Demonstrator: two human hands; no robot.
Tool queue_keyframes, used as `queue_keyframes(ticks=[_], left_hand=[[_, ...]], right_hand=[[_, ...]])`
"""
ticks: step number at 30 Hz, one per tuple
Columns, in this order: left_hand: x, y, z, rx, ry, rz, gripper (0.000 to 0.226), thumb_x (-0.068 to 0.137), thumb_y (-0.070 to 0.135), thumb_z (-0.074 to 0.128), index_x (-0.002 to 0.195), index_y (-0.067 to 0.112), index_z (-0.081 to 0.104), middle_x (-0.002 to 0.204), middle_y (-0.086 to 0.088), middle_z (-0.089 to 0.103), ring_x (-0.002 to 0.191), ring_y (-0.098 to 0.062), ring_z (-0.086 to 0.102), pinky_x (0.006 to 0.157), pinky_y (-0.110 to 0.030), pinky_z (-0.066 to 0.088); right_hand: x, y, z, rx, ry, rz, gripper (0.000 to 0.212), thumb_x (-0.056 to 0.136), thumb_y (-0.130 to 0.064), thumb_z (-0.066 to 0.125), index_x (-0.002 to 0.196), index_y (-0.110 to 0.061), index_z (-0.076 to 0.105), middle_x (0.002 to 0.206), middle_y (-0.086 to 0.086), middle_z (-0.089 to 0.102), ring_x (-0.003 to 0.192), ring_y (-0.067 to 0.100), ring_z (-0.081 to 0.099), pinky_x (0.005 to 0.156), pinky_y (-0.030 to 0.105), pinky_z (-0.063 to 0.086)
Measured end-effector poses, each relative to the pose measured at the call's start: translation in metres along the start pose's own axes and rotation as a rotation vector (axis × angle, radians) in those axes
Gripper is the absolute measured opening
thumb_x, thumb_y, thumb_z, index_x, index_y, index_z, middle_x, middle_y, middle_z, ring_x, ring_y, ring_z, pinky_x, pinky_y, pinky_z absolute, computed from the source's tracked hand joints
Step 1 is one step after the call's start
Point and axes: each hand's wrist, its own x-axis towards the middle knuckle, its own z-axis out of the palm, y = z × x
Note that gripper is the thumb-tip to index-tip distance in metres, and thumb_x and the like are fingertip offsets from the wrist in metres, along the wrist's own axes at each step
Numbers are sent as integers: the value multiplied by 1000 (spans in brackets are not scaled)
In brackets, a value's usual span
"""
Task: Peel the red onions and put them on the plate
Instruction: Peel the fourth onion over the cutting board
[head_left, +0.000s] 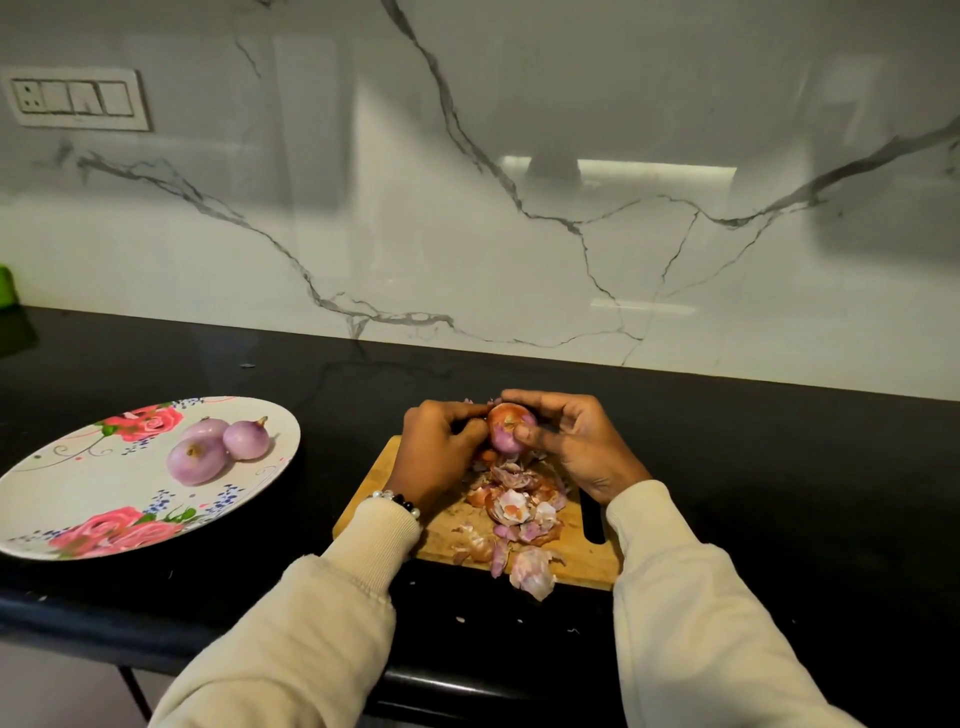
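A white marble-look backsplash (519, 182) with grey veins is being shown behind a glossy black countertop (779, 467), and a switch panel (78, 98) is being seen high on the left of the wall. On the left of the counter, a floral plate (62, 499) is being occupied by three peeled onions (200, 457) clustered together and touching. At centre, a wooden cutting board (582, 556) is being covered by a heap of onion skins (514, 509), some of it spilling over the near edge. Above the far end of the board, a partly peeled red onion (509, 428) is being gripped from both sides: the left hand (436, 447) is being curled round it, and the right hand (576, 447) is being closed on it, thumb pressed against its front. Cream sleeves are being worn, with a beaded bracelet (400, 501) at the left wrist.
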Motion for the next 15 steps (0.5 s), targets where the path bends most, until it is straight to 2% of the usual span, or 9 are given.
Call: queue_keyframes(ticks=[2,5,7,10,15], left_hand=[[0,2,0,-118,-56,-65,22,91,10,63,111,12,72,92,0,76,85,-10,72,80,-30,59],[0,3,0,-254,-143,-155,18,88,11,68,104,18,75,90,-6,76,87,-27,73,81,-42,59],[1,2,1,-292,-152,-197,18,86,7,70,101,15,75,88,-9,76,86,-30,73,79,-42,60],[2,2,0,-274,-150,-225,23,83,2,70,106,5,73,87,-9,76,83,-26,73,76,-36,60],[2,3,-1,-262,-155,-249,26,83,2,71,109,3,72,90,-10,76,84,-24,73,79,-38,60]], right_hand=[[0,0,-1,-7,13,-8,39,85,5,68,121,-10,66,122,8,69,117,20,65,100,39,53],[1,2,-3,-33,6,1,38,85,3,69,120,-13,67,123,7,69,118,19,64,102,39,52],[1,2,-3,-50,1,12,39,85,3,70,121,-12,67,123,7,69,118,18,64,103,39,51],[1,3,-3,-76,-10,19,41,84,2,71,123,-8,66,123,7,69,117,17,64,104,39,51],[1,2,-4,-86,-14,30,42,84,3,71,125,-6,66,124,8,69,117,17,64,102,35,52]])
